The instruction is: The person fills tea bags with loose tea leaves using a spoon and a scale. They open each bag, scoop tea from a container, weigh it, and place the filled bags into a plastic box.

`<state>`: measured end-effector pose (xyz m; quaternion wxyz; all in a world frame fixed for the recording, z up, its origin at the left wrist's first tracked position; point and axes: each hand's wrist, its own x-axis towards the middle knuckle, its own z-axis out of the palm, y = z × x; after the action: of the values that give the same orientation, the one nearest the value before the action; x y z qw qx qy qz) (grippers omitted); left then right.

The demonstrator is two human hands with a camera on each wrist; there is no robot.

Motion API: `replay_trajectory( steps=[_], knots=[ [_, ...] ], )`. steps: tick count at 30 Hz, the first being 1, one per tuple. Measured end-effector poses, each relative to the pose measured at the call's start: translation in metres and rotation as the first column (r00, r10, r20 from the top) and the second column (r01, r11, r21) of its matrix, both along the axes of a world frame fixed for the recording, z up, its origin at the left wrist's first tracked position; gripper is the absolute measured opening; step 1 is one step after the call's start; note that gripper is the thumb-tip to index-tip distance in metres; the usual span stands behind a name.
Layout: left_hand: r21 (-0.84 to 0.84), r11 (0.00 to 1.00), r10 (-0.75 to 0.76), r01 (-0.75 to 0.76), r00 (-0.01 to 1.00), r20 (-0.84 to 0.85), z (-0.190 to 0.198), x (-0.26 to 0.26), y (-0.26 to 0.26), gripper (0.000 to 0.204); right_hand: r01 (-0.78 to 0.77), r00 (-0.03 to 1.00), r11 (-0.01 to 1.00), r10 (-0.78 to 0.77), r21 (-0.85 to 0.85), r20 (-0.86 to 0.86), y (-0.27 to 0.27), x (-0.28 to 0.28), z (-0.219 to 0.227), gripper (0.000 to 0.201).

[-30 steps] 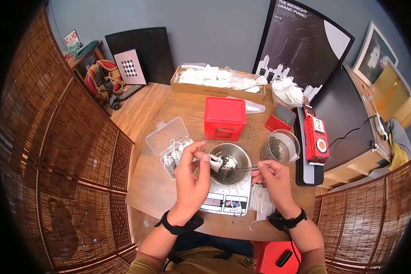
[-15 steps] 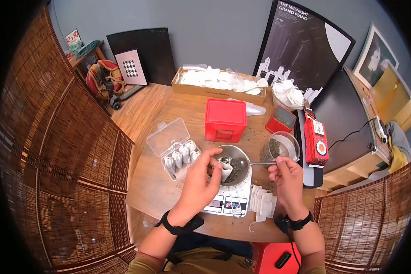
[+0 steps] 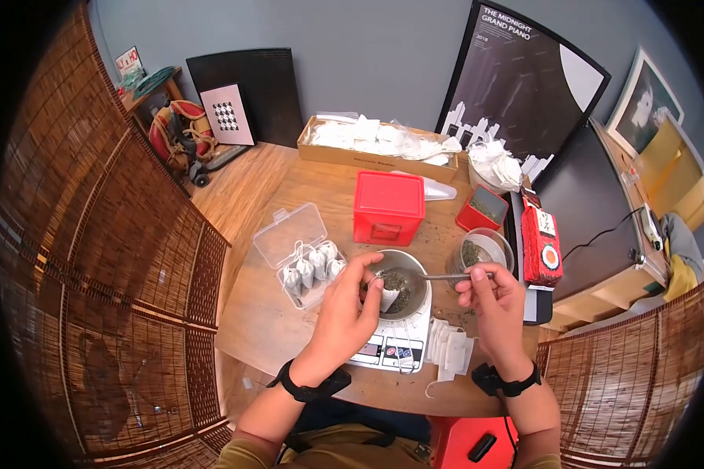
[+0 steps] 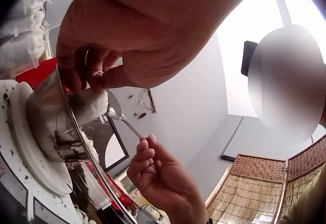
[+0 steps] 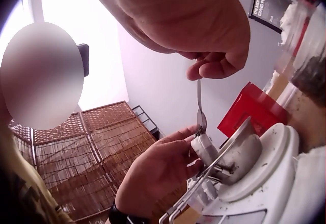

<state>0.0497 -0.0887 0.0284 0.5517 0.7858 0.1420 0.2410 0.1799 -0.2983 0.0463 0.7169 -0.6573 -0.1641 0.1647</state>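
Over the metal bowl [image 3: 418,306], my left hand [image 3: 343,316] pinches a small white bag [image 3: 389,300] by its rim between thumb and fingers. My right hand [image 3: 496,306] grips the handle of a metal spoon [image 3: 446,277]. In the right wrist view the spoon's bowl [image 5: 202,122], with dark leaves near it, is at the mouth of the white bag [image 5: 204,149]. Loose dried leaves lie in the metal bowl, which stands on a white scale [image 3: 420,332]. The left wrist view shows the spoon [image 4: 116,113] beside the bag [image 4: 87,105].
Left of the bowl is an open clear box [image 3: 314,291] of filled bags. Flat white bags [image 3: 450,350] lie right of the scale. Behind stand a red container [image 3: 389,207], a cardboard box [image 3: 368,159] and a clear tub of leaves [image 3: 499,244]. A red packet [image 3: 541,242] is at the right.
My left hand has moved right and down with the bag, over the bowl. My right hand has moved right with the spoon, whose tip has shifted left to the bag during the last half second.
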Motion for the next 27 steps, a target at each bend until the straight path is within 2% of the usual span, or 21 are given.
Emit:
replay_trajectory(
  steps=[2,8,14,17,18,19,24,25,27],
  knots=[
    [0.000,1.000,0.004,-0.004,1.000,0.006,-0.002,0.000,0.001,0.033,-0.001,0.996,0.999,0.005,-0.043,0.087,0.000,-0.004,0.002,0.022],
    [-0.002,1.000,0.010,-0.010,1.000,-0.023,-0.001,-0.002,0.002,0.033,-0.006,0.967,1.000,0.011,-0.020,0.254,-0.003,-0.019,0.005,0.020],
    [0.011,1.000,0.010,-0.010,1.000,-0.012,-0.002,-0.003,0.001,0.033,-0.003,0.951,1.000,0.006,-0.013,0.310,-0.004,-0.027,0.002,0.017],
    [-0.065,0.998,0.025,-0.022,0.998,0.054,-0.002,-0.005,-0.001,0.030,0.072,0.943,0.997,-0.074,0.018,0.324,-0.006,-0.018,-0.006,0.017],
    [-0.088,0.995,0.067,-0.056,0.989,0.131,-0.002,-0.005,-0.001,0.029,0.075,0.943,0.997,-0.077,0.018,0.323,-0.005,-0.017,-0.011,0.017],
    [-0.114,0.990,0.108,-0.086,0.973,0.206,-0.002,-0.005,-0.003,0.028,0.021,0.955,0.999,-0.006,-0.047,0.296,-0.004,-0.015,-0.016,0.018],
    [-0.136,0.987,0.105,-0.083,0.980,0.167,-0.001,-0.004,-0.001,0.029,-0.154,0.935,0.965,0.211,-0.210,0.284,0.004,-0.015,-0.036,0.017],
    [-0.143,0.985,0.125,-0.099,0.975,0.183,-0.004,-0.004,-0.002,0.029,-0.153,0.936,0.966,0.209,-0.208,0.282,0.005,-0.016,-0.033,0.017],
    [-0.150,0.982,0.144,-0.115,0.969,0.199,-0.005,-0.005,-0.003,0.029,-0.239,0.884,0.923,0.335,-0.301,0.326,0.006,-0.017,-0.022,0.017]
  ],
)
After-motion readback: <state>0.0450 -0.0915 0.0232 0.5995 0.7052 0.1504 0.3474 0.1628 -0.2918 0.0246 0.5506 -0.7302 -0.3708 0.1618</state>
